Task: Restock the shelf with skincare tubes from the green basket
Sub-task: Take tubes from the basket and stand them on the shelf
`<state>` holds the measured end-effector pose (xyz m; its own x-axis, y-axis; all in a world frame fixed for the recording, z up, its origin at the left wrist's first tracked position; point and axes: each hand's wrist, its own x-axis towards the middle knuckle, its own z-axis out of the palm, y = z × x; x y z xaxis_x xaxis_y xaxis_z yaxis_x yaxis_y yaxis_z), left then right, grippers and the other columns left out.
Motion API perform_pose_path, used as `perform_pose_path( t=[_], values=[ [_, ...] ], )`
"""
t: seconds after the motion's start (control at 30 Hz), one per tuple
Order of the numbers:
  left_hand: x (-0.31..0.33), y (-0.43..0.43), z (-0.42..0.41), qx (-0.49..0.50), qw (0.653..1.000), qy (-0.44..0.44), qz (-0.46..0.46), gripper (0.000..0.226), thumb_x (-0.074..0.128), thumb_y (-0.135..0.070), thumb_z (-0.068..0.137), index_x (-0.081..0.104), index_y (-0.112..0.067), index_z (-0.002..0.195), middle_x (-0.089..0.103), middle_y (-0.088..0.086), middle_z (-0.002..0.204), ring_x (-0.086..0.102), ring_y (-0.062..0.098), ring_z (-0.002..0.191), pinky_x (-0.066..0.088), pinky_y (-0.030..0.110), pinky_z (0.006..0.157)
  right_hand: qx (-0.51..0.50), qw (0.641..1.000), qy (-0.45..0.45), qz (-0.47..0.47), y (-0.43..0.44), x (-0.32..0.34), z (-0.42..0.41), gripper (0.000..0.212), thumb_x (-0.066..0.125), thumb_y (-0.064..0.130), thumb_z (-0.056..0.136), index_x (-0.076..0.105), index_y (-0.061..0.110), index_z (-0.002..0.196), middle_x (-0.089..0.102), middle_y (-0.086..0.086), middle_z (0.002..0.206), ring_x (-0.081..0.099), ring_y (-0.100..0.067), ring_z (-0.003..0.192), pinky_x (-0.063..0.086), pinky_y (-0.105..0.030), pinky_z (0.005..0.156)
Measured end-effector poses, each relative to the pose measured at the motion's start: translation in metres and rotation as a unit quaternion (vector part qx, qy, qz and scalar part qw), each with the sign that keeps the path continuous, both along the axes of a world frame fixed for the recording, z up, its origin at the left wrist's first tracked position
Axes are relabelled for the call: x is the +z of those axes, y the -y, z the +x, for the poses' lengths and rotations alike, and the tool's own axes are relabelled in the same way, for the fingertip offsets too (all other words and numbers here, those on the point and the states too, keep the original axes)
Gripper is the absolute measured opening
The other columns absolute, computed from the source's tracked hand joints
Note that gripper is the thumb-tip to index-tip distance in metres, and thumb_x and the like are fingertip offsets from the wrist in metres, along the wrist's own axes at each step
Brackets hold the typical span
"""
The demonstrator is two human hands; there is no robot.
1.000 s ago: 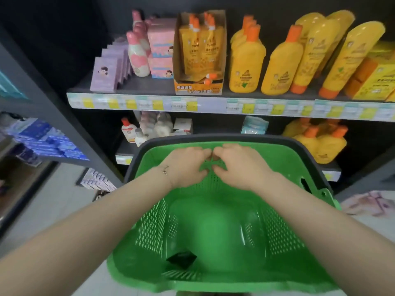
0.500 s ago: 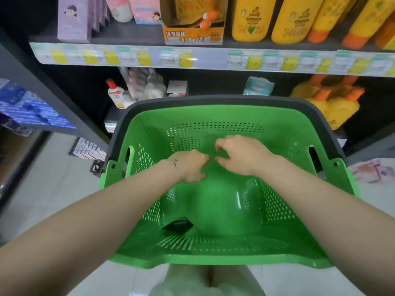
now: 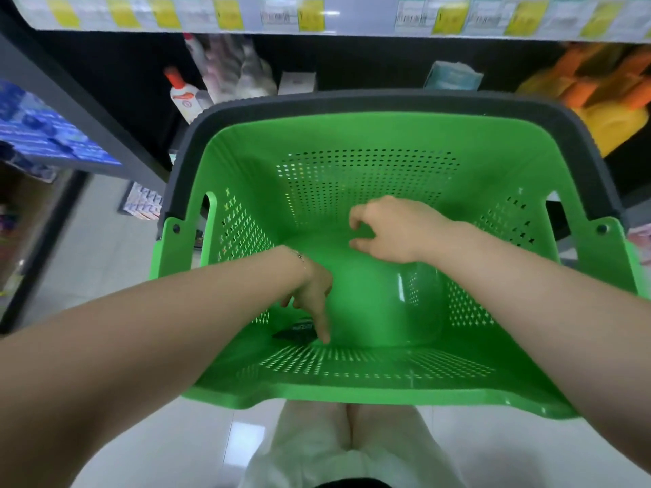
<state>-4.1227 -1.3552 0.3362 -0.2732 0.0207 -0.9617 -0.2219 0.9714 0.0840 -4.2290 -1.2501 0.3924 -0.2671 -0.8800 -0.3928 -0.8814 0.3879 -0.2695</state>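
Since half a second before, the left hand (image 3: pixel 311 297) was lowered from mid-basket toward the near-left floor corner. The right hand (image 3: pixel 391 230) was left higher, and the view was tipped downward.

Left hand: held nothing; index finger (image 3: pixel 322 329) extended straight down, other fingers part-curled behind it. Right hand: held nothing; fingers loosely curled, thumb apart from them, hovering beyond and to the right of the left hand.

Task item: just beside the left fingertip, on its thumb side, a small dark flat item (image 3: pixel 294 332) was seen on the floor of the green perforated plastic basket (image 3: pixel 352 135). It could not be told whether it was a skincare tube; no other contents were visible.

Step judged: retrieval of this last item. It lay flat in a corner, so it would best be slid clear of the wall, then pinched by an edge.

Materials: basket moulded, glossy, smooth-floored, its walls pierced with round and cross-shaped holes; dark grey ribbed handle (image 3: pixel 352 100) folded round the far rim. Beyond the right hand, yellow bottles with orange caps (image 3: pixel 613 125) were noted under a price-label strip (image 3: pixel 352 12).
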Motion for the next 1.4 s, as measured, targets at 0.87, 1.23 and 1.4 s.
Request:
perform_pose_path(
  t=[0.87,1.23,1.4],
  values=[
    [0.020,0.004,-0.013,0.205,0.960,-0.188,0.017,0.025,0.051,-0.017,0.091,0.068,-0.006,0.075,0.066,0.001,0.062,0.060,0.013,0.055,0.053,0.027,0.073,-0.037,0.999,0.011,0.029,-0.006,0.002,0.004,0.028,0.049,0.020,0.096,0.055,0.018,0.123,0.059,-0.003,0.106,0.057,-0.021,0.086,0.053,-0.036,0.077],
    [0.108,0.023,-0.032,0.530,0.783,-0.308,0.109,0.023,0.046,-0.013,0.095,0.059,-0.008,0.075,0.065,0.007,0.059,0.060,0.008,0.049,0.033,0.014,0.043,-0.133,0.986,0.098,-0.017,-0.006,0.003,-0.001,0.068,0.079,0.036,0.074,0.035,0.015,0.122,0.059,-0.006,0.111,0.061,-0.025,0.092,0.055,-0.038,0.080],
    [0.136,0.030,-0.036,0.589,0.731,-0.326,0.113,0.024,0.044,-0.011,0.092,0.056,-0.008,0.071,0.064,0.003,0.052,0.059,0.009,0.045,0.033,0.017,0.047,-0.139,0.975,0.115,-0.126,0.003,0.021,-0.003,0.051,0.075,0.031,0.080,0.038,0.018,0.112,0.059,-0.003,0.108,0.060,-0.019,0.089,0.046,-0.021,0.064]
  ],
)
